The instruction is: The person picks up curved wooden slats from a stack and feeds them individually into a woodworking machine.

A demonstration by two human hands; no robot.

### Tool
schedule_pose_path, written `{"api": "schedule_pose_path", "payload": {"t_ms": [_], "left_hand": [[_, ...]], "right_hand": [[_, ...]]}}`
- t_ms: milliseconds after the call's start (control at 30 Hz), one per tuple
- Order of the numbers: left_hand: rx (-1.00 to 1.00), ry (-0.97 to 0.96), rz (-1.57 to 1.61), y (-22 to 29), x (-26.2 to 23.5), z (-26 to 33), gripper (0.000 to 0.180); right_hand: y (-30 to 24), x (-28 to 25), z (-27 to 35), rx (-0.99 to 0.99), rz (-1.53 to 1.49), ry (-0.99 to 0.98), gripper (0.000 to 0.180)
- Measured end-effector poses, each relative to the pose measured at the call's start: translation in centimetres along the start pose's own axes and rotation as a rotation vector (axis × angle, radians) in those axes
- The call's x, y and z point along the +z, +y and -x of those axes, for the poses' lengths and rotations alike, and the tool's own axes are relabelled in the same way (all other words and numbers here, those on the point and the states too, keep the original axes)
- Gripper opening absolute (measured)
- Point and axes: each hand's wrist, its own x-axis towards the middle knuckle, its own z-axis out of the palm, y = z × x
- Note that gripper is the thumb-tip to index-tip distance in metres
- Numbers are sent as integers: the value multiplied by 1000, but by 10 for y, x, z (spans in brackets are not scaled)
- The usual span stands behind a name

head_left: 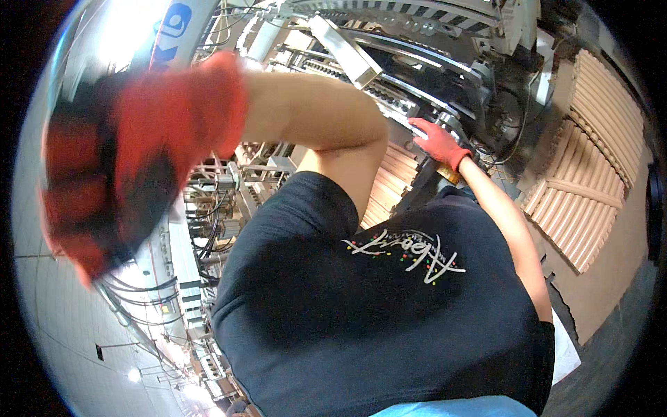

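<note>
Stretching across the top and down the left side of the view, a metal machine (361, 62) is seen. At the right, ribbed tan panels (580, 201) are laid, and in the middle tan slats (396, 177) are partly hidden. A black shirt (375, 320) is worn. The left hand (146, 160), gloved in red and black, is raised close in front; it is blurred, and whether anything is held cannot be told. The right hand (439, 142), gloved in red, is placed at a metal part (450, 119) of the machine; its grip cannot be made out.
</note>
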Motion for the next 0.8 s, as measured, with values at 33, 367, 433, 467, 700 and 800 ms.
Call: {"api": "schedule_pose_path", "payload": {"t_ms": [33, 367, 433, 467, 700, 800], "left_hand": [[-27, -11, 50, -23, -2, 8, 23], [-668, -301, -692, -176, -27, 186, 38], [-361, -422, -1174, -206, -59, 246, 43], [-454, -430, -1261, -200, -29, 249, 43], [-555, -239, -1320, -179, 8, 243, 47], [-593, -196, -1365, -174, 19, 237, 47]], "right_hand": [[-1, 1, 1, 19, 34, -2, 51], [-35, -3, 5, 182, 76, -121, 47], [-15, 7, 2, -79, 76, 46, 42], [-15, -6, 1, 0, 63, 41, 40], [29, 7, 5, 17, -26, 65, 48], [9, -4, 5, -155, -80, 2, 45]]}}
